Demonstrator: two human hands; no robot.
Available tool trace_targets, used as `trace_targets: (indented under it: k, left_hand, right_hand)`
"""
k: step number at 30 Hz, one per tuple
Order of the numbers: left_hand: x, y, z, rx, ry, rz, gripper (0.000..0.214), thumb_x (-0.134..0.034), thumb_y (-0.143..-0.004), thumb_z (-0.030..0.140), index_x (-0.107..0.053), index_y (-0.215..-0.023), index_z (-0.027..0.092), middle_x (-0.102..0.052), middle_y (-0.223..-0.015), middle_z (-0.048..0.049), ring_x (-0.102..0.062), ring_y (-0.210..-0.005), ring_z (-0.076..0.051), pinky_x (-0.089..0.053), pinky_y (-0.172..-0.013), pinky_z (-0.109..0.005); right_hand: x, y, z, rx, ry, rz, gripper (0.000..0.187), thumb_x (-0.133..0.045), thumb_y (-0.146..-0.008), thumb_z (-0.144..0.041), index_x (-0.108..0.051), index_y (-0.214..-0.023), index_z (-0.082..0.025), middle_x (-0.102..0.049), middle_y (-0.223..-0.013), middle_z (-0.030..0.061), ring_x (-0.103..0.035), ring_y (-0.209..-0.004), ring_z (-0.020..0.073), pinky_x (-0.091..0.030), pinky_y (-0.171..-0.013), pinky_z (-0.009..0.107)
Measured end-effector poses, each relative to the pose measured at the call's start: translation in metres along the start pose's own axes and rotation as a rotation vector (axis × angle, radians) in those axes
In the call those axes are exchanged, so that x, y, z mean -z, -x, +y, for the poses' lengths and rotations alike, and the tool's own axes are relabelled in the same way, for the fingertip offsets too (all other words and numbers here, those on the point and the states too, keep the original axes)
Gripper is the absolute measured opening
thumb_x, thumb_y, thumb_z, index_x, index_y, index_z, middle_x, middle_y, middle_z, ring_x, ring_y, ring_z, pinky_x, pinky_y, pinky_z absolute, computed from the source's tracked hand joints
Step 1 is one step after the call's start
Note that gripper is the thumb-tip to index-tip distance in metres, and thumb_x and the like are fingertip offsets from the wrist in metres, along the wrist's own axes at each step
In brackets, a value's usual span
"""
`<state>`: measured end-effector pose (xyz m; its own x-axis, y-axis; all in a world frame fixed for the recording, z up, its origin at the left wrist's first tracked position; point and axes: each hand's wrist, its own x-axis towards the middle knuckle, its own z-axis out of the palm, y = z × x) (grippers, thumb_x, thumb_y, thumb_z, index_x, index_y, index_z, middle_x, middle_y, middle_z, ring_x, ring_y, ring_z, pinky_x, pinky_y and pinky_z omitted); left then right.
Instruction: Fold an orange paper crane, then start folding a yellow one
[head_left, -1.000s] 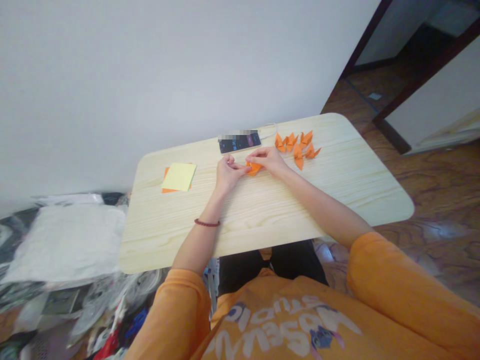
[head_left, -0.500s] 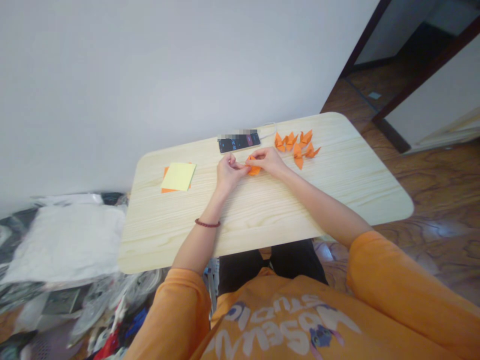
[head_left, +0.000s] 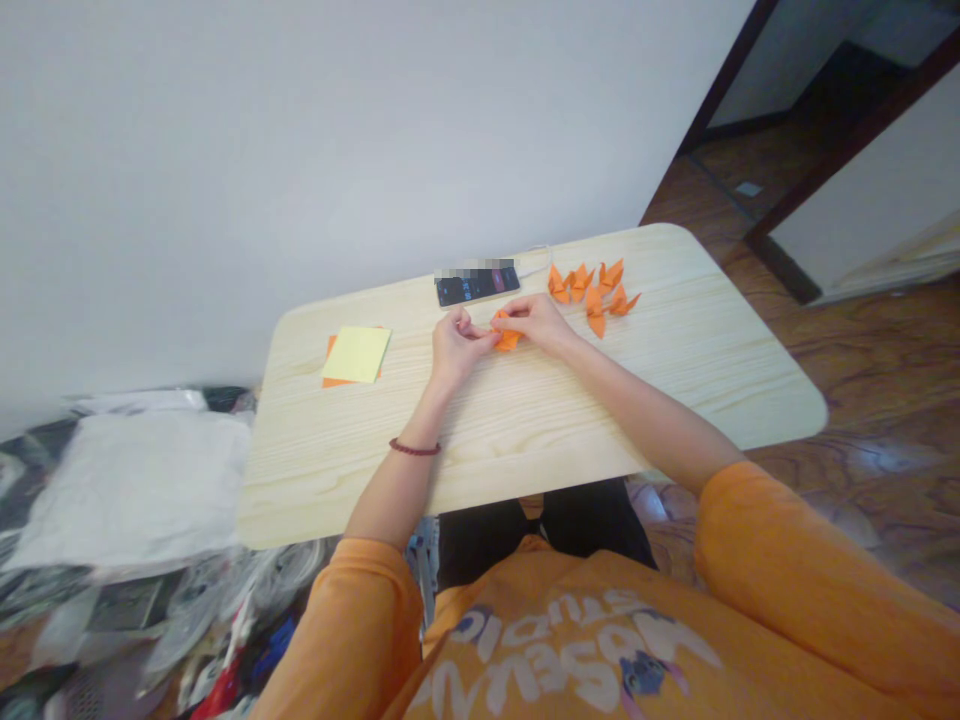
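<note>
Left hand (head_left: pixel 457 350): fingers curled in, pinching the left edge of the folded orange paper (head_left: pixel 508 340)
Right hand (head_left: pixel 536 322): fingers bent over, pinching its right edge
Folded orange paper: held between both hands, just above the wooden table (head_left: pixel 525 440)
Nearby: paper cranes (head_left: pixel 596 292) in a loose group right of the hands, phone (head_left: pixel 476 286) just beyond them
Table left: yellow notepad (head_left: pixel 356 354) on orange paper sheet (head_left: pixel 331 352)
Left wrist: red bead bracelet (head_left: pixel 414 448)

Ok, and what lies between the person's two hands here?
A piece of folded orange paper lies between the left hand and the right hand, held by the fingers of both, as the head view shows.
</note>
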<state>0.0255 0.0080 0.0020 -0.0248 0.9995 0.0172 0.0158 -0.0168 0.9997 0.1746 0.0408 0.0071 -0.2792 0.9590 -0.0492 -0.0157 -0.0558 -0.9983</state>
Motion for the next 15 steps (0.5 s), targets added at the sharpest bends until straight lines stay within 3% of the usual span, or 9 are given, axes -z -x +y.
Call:
trace_targets:
  k: [8, 15]
  left_hand:
    - [0.0003, -0.0011, -0.001, -0.028, 0.017, -0.006, 0.051, -0.075, -0.054, 0.013, -0.027, -0.068, 0.024, -0.065, -0.054, 0.0039, -0.067, -0.053, -0.015, -0.047, -0.053, -0.021]
    - [0.0038, -0.0027, -0.0037, 0.001, 0.028, -0.039, 0.053, -0.076, -0.054, 0.016, -0.026, -0.068, 0.023, -0.066, -0.056, 0.0036, -0.066, -0.052, -0.013, -0.046, -0.053, -0.021]
  right_hand:
    - [0.0, 0.0009, -0.0032, -0.026, 0.006, -0.001, 0.03, -0.082, -0.048, -0.037, -0.065, -0.058, -0.014, -0.063, -0.058, 0.0015, -0.053, -0.054, 0.0103, -0.04, -0.049, 0.022]
    - [0.002, 0.0016, -0.0066, -0.043, -0.008, -0.009, 0.03, -0.085, -0.046, -0.034, -0.069, -0.062, -0.014, -0.067, -0.061, 0.0024, -0.058, -0.057, 0.012, -0.046, -0.056, 0.025]
